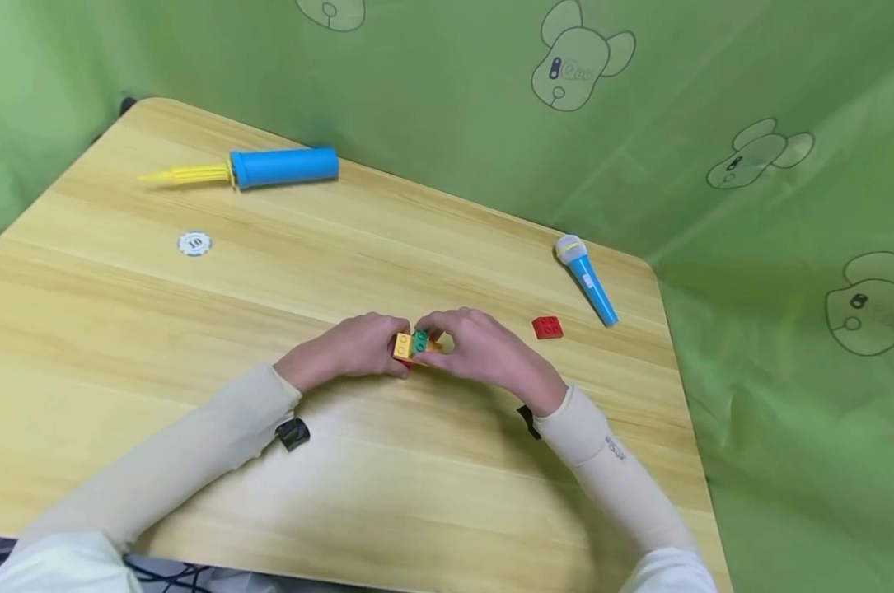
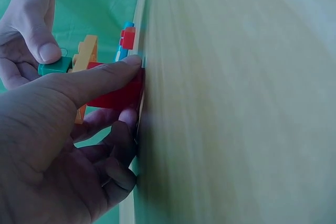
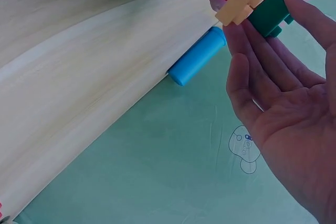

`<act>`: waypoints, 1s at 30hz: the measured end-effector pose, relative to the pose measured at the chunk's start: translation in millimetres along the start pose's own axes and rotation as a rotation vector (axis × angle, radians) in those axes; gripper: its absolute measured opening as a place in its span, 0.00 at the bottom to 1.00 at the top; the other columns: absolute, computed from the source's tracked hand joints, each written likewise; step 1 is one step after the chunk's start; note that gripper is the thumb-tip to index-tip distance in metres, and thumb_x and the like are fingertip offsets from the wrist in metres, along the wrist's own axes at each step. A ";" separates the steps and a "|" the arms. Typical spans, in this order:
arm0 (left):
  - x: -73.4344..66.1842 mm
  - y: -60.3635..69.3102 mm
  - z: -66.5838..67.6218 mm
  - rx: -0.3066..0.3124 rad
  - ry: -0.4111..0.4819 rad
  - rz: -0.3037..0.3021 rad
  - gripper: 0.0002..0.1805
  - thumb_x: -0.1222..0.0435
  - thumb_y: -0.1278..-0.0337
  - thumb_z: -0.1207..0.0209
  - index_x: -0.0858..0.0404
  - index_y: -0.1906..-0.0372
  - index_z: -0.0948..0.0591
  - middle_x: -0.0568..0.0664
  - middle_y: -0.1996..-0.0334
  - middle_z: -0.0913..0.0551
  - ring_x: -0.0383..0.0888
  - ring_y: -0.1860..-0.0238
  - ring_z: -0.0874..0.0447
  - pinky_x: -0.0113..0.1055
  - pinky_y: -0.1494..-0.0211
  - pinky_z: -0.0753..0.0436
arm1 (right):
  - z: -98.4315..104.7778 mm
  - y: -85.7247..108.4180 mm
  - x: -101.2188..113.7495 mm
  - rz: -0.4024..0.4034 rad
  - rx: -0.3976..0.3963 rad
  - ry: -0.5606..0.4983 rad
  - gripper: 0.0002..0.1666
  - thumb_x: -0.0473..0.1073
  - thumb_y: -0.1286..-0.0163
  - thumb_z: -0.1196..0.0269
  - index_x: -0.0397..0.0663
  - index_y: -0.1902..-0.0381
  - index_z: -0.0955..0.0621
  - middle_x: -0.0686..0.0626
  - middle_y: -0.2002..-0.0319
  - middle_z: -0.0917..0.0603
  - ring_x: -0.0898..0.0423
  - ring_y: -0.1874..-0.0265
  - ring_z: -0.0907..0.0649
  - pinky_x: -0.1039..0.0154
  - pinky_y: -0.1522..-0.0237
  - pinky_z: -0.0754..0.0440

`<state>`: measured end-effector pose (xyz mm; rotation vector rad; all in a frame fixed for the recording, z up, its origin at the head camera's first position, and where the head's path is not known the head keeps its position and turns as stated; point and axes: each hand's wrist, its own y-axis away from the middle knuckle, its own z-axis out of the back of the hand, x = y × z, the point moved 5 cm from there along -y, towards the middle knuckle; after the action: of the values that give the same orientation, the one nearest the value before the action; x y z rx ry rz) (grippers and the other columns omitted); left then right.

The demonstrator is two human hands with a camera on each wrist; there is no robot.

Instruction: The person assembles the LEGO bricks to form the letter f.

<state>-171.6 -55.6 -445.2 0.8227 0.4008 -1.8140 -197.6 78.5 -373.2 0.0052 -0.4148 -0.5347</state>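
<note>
Two-handed work with toy bricks above a wood-grained tabletop [image 1: 417,494]; all places are given relative to the orange brick [image 1: 402,347]. The orange brick itself is held between the two hands. Directly beneath it, on the tabletop side, is the lower red brick [image 2: 113,99]; on its studded upper face, toward its right end, is the green brick [image 1: 419,342]. Whether the green brick is pressed fully home cannot be told, nor whether the lower red brick touches the tabletop.

Left of the orange brick, the left hand [image 1: 368,344] has its grip clamped on the lower red brick, thumb along one side and fingers opposite. Right of it, the right hand [image 1: 476,346] has its grip closed on the green brick, pinched between thumb and fingers.

Well to the right of the orange brick lies the loose red brick [image 1: 547,327]; farther right and beyond it, a blue toy microphone [image 1: 593,288]. Beyond and left of the orange brick lie a round chip marked 10 [image 1: 194,243] and, farther back, a blue pump [image 1: 283,169] with a yellow tapered end.
</note>
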 end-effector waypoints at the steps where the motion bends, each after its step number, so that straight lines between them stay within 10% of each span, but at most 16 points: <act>1: 0.1 0.0 -0.2 0.003 0.002 0.001 0.20 0.56 0.50 0.25 0.60 0.57 0.21 0.46 0.67 0.18 0.42 0.68 0.20 0.37 0.62 0.20 | -0.1 0.2 0.3 0.000 -0.001 0.002 0.22 0.49 0.36 0.28 0.45 0.48 0.16 0.52 0.60 0.13 0.57 0.63 0.16 0.62 0.59 0.19; 30: 0.2 1.6 0.7 0.007 -0.020 -0.019 0.19 0.55 0.50 0.26 0.59 0.58 0.20 0.45 0.69 0.19 0.42 0.69 0.21 0.38 0.64 0.20 | -1.3 -3.1 9.0 0.044 -0.023 0.097 0.17 0.48 0.38 0.26 0.46 0.56 0.14 0.52 0.62 0.12 0.57 0.65 0.17 0.61 0.60 0.19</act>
<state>-170.4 -56.8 -444.6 0.8072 0.3904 -1.8407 -191.6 71.2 -371.3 0.0000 -0.3139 -0.4936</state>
